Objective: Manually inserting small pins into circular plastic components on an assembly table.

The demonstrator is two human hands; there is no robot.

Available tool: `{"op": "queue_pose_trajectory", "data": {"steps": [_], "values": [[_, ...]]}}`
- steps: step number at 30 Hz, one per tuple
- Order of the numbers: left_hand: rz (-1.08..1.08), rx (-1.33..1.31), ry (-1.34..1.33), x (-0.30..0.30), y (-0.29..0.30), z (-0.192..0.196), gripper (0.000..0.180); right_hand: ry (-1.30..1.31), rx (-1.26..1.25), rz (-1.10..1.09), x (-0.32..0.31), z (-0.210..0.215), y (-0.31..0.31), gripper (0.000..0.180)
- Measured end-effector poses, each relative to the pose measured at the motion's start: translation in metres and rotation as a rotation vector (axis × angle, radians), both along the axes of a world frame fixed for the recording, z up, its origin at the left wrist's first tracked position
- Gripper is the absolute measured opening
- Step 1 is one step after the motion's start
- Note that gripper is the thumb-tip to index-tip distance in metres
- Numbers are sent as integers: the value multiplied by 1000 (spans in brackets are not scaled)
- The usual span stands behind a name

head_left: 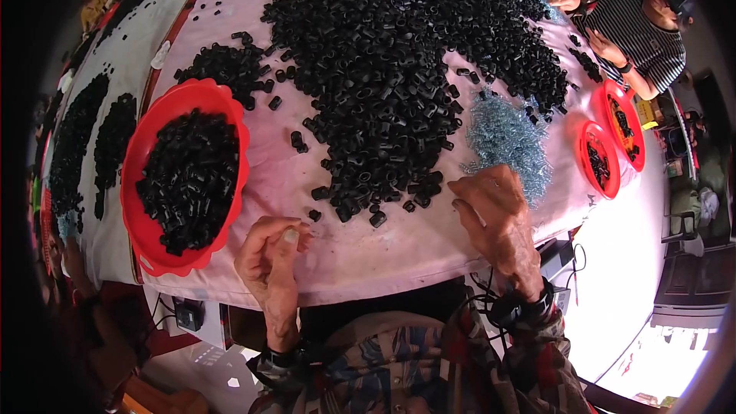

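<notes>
Head view: a pink-covered tabletop is seen from above, with the person's two forearms entering from the lower edge.
Left hand: held at the near edge of the tabletop, fingers curled and pinched together; a small object may be held between the fingertips, but this cannot be told for certain.
Right hand: laid palm-down with fingers loosely bent, resting at the near edge of the screw heap; whether anything is gripped beneath it cannot be told.
Black plastic pieces: small tubular parts heaped in a broad pile across the middle of the tabletop, its near fringe lying between the two hands.
Screw heap: a mound of small silvery-blue metal parts, touching the right side of the black pile.
Large red basin: set to the left of the left hand, roughly half filled with black pieces.
Two small red basins: placed at the right rim of the tabletop, each holding a few black pieces; a second person in a striped top is seated near them.
Risk, spillage: loose pieces near the tabletop edge are judged liable to be knocked off by a sweeping wrist.
Risk, mixing: screws could be dragged into the black pile, since the two heaps touch.
Risk, dropped part: a small part pinched at the very edge could slip to the floor.
</notes>
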State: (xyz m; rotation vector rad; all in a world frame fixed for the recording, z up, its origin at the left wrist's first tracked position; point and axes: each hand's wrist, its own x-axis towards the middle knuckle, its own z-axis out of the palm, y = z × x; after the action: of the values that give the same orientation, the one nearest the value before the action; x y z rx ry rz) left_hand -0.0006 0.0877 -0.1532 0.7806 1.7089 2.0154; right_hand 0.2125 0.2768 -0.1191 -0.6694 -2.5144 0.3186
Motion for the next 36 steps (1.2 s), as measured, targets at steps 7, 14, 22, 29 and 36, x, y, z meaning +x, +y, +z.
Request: {"op": "queue_pose_trajectory", "data": {"steps": [7,14,22,29,36], "values": [[-24,-5,6,-1,-1,0,11,153,-75,35,2,1,2,29],[-37,-2,-8,0,-1,-1,12,160,-134,-49,9,6,-6,25],[-42,5,-35,0,-2,0,11,57,-177,63,9,5,-4,29],[-74,15,-48,-2,-3,-4,10,38,-318,67,29,17,-6,23],[-57,14,-52,-3,-3,-5,10,-153,-310,296,50,26,-16,27]]}}
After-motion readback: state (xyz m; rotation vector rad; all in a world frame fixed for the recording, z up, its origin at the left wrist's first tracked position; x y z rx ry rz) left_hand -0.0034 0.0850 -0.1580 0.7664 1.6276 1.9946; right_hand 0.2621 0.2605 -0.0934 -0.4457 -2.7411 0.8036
